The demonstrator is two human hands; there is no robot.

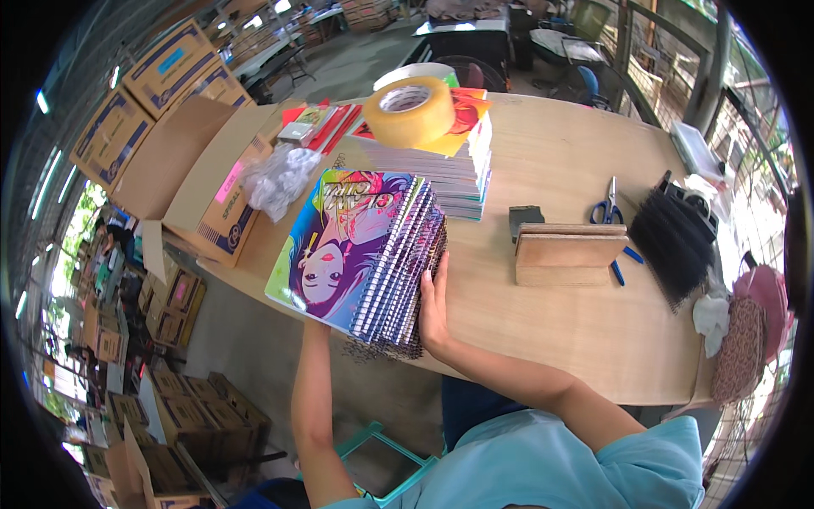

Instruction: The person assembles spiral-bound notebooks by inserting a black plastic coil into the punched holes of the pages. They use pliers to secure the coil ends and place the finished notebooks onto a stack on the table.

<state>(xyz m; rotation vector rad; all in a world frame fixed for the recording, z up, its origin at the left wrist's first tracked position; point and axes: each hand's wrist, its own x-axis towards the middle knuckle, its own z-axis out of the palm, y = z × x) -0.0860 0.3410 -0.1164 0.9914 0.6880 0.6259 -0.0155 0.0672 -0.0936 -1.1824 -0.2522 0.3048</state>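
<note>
A thick stack of spiral notebooks (339,246) with a colourful illustrated cover rests at the table's near left edge, partly overhanging it. My left hand (317,327) reaches under the near side of the stack; its fingers are hidden beneath the notebooks. Along the wire-bound right side, my right hand (434,316) presses with its fingers stretched up against the coils, so the stack is held between both hands. Just behind stands another pile of notebooks (462,182), with a large roll of yellowish tape (411,114) on top.
An open cardboard box (208,199) stands left of the table (543,348), near a crumpled clear plastic bag (280,178). On the right are a wooden block (570,254), blue-handled scissors (607,208) and a black brush (670,237). Stacked cartons (182,403) stand on the floor.
</note>
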